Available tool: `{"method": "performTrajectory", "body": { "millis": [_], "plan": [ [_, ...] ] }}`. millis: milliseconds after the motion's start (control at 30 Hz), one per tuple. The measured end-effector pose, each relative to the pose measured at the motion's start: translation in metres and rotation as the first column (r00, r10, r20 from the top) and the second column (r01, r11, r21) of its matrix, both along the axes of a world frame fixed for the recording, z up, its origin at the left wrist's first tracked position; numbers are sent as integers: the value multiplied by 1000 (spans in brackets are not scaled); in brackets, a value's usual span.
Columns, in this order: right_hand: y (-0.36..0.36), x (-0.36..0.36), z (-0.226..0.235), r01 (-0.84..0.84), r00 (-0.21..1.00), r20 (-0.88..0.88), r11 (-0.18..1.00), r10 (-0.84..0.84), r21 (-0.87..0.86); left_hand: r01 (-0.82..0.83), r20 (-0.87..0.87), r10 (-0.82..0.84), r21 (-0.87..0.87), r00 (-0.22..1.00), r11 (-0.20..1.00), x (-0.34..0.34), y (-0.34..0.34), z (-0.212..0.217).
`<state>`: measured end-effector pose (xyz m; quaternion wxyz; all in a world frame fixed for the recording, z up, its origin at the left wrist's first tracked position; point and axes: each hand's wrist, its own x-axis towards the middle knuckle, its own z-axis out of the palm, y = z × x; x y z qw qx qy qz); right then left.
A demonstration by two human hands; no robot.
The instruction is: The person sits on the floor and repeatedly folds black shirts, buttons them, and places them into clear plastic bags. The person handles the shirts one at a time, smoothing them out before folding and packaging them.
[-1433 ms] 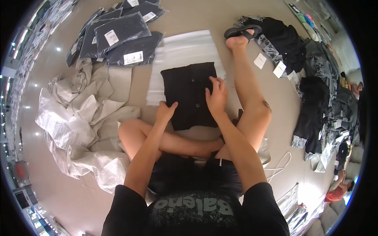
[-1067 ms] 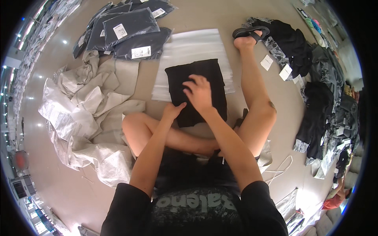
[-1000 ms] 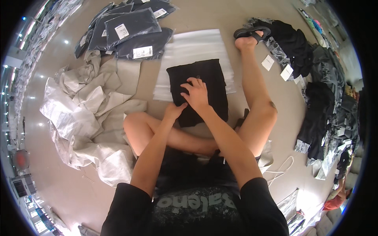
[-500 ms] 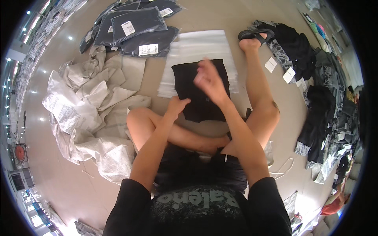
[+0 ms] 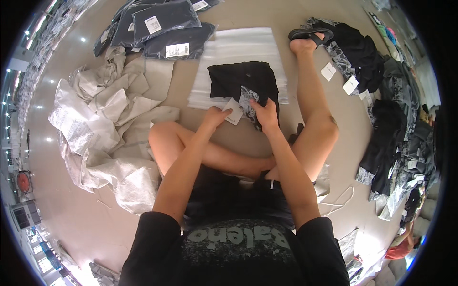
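Observation:
A black folded garment (image 5: 229, 81) lies on a stack of clear plastic bags (image 5: 243, 45) between my legs. Its near edge is turned up, showing a grey-and-white patterned part (image 5: 248, 102). My right hand (image 5: 267, 114) is closed on that near edge, thumb on the patterned cloth. To its left, my left hand (image 5: 215, 117) pinches a white paper hang tag (image 5: 233, 112) between thumb and fingers. The tag rests beside the patterned part; whether a string joins them cannot be made out.
Bagged dark garments (image 5: 164, 21) with white labels are piled at the far left. A crumpled beige woven sheet (image 5: 119, 124) spreads on the left. Black and grey garments (image 5: 386, 138) with tags lie along the right. Two white tags (image 5: 327, 71) rest near my sandalled foot.
My right hand has come down from above the garment to its near edge and grips it. The near edge is now turned up, and my left hand holds a white tag.

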<state>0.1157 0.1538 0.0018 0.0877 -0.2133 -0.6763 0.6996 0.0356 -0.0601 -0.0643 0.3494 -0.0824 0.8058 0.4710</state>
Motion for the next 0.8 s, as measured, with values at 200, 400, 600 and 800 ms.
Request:
{"method": "performTrajectory", "body": {
  "millis": [200,400,600,800],
  "plan": [
    [2,4,9,35,999,32,998,-36,56,-198,116,172,270,978,942,33,32,20],
    [-1,12,25,-69,998,14,922,68,381,-14,-125,14,2,992,1000,6,-58,84],
    [-41,40,51,-426,845,250,312,472,849,-72,-712,-227,-363,665,929,7,-37,72],
    [-3,13,13,-779,590,547,240,593,580,-81,-824,-205,-289,529,954,39,37,51]
  ]
}}
